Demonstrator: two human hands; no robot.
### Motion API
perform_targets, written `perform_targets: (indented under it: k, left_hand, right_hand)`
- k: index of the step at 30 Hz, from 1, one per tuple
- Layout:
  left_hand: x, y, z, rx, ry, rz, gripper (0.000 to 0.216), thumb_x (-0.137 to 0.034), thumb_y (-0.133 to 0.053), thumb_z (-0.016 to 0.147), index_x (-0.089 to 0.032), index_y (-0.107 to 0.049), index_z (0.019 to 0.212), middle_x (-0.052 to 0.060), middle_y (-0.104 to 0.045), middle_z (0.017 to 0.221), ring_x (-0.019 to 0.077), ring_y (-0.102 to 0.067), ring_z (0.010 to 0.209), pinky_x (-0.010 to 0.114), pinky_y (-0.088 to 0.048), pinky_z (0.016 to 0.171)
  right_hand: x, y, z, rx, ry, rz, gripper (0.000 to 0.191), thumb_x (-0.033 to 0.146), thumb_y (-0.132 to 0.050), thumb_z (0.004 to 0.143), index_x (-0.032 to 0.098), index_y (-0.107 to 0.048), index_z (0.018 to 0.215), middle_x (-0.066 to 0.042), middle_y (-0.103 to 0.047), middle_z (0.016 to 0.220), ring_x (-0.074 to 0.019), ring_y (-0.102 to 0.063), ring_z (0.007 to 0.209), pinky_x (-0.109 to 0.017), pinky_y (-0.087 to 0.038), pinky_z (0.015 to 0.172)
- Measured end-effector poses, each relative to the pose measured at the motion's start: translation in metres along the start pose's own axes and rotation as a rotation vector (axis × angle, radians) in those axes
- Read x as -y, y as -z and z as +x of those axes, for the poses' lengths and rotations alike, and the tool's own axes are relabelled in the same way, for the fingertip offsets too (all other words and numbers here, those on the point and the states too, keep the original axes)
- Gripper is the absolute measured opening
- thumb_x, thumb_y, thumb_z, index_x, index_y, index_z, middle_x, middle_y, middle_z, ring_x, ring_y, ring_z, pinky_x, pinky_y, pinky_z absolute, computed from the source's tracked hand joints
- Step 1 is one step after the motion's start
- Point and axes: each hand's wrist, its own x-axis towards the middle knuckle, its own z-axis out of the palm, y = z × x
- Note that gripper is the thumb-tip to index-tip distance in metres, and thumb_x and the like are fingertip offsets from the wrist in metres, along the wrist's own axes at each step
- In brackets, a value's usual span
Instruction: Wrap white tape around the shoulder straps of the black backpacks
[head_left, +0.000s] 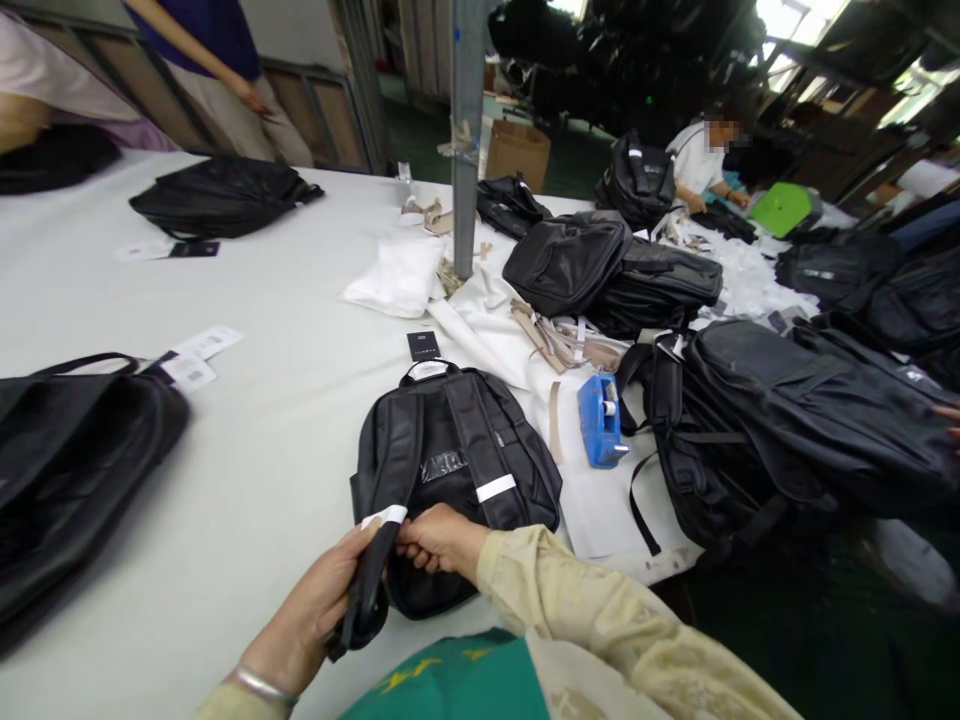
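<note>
A black backpack [439,440] lies on the white-covered table with its shoulder straps facing up. My left hand [322,590] grips the lower part of the left shoulder strap [365,585], which is lifted and bent toward me. Around that strap sits a white band [386,516]. On its other side, my right hand [444,540] is closed, its fingertips against the strap beside the band; exactly what they pinch is partly hidden. A second white band [496,488] wraps the right shoulder strap [476,440]. Beyond the top handle lies a black tag [424,346].
A blue tape dispenser [600,422] and tan strips [555,335] lie to the right, by piled black backpacks [810,400]. Another backpack [82,450] is at left. A metal post [464,150] rises behind. Co-workers stand at the far left [217,70] and far right [697,160].
</note>
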Motion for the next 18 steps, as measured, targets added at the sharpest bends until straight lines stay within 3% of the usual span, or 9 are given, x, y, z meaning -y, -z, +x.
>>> perform_targets:
  k: [4,7,10,12,15,18]
  left_hand:
    - [0.014,0.0,0.004,0.042,-0.073,-0.003,0.017,-0.01,-0.073,0.076,-0.013,-0.067,0.091,0.006,-0.071,0.066,0.0202,-0.068,0.058,0.029,-0.058,0.056]
    - [0.02,0.004,0.006,-0.036,-0.138,0.054,0.021,-0.017,-0.079,0.073,-0.012,-0.069,0.09,0.008,-0.073,0.068,0.0212,-0.068,0.059,0.029,-0.057,0.056]
    - [0.02,0.007,0.006,-0.134,-0.216,0.209,0.022,-0.024,-0.08,0.073,-0.012,-0.073,0.089,0.008,-0.076,0.074,0.0207,-0.068,0.063,0.027,-0.055,0.056]
    - [0.021,0.008,0.006,-0.136,-0.24,0.276,0.021,-0.026,-0.079,0.073,-0.012,-0.074,0.088,0.008,-0.077,0.076,0.0212,-0.07,0.069,0.026,-0.055,0.06]
    - [0.024,0.007,0.007,-0.049,-0.187,0.194,0.024,-0.033,-0.076,0.076,-0.011,-0.075,0.086,0.01,-0.077,0.078,0.0231,-0.071,0.075,0.028,-0.056,0.067]
    - [0.029,0.006,0.01,0.015,-0.127,0.101,0.031,-0.039,-0.076,0.077,-0.01,-0.074,0.086,0.013,-0.077,0.078,0.024,-0.07,0.073,0.031,-0.057,0.067]
  right_hand:
    - [-0.007,0.002,-0.003,-0.064,0.094,-0.02,0.023,0.013,-0.067,0.073,0.017,-0.051,0.056,0.005,-0.042,0.04,-0.0081,-0.035,0.034,-0.02,-0.018,0.034]
    - [-0.013,0.012,-0.014,0.046,0.114,0.035,0.022,0.023,-0.056,0.084,0.016,-0.054,0.064,0.002,-0.052,0.05,-0.0096,-0.047,0.042,-0.019,-0.033,0.041]
    - [-0.016,0.018,-0.016,0.176,0.09,0.195,0.037,0.042,-0.043,0.093,0.015,-0.058,0.072,-0.002,-0.059,0.061,-0.0108,-0.054,0.049,-0.021,-0.042,0.047]
    - [-0.015,0.014,-0.01,0.139,0.078,0.294,0.037,0.045,-0.051,0.091,0.014,-0.059,0.073,-0.001,-0.058,0.059,-0.0109,-0.052,0.047,-0.022,-0.04,0.045]
    - [-0.012,0.001,0.003,0.001,0.146,0.376,0.018,0.026,-0.072,0.077,0.012,-0.06,0.075,0.0,-0.06,0.058,-0.013,-0.055,0.05,-0.025,-0.046,0.051]
    - [-0.01,-0.007,0.01,-0.046,0.239,0.402,0.015,0.016,-0.075,0.068,0.011,-0.063,0.076,-0.001,-0.062,0.059,-0.0149,-0.058,0.054,-0.028,-0.05,0.057]
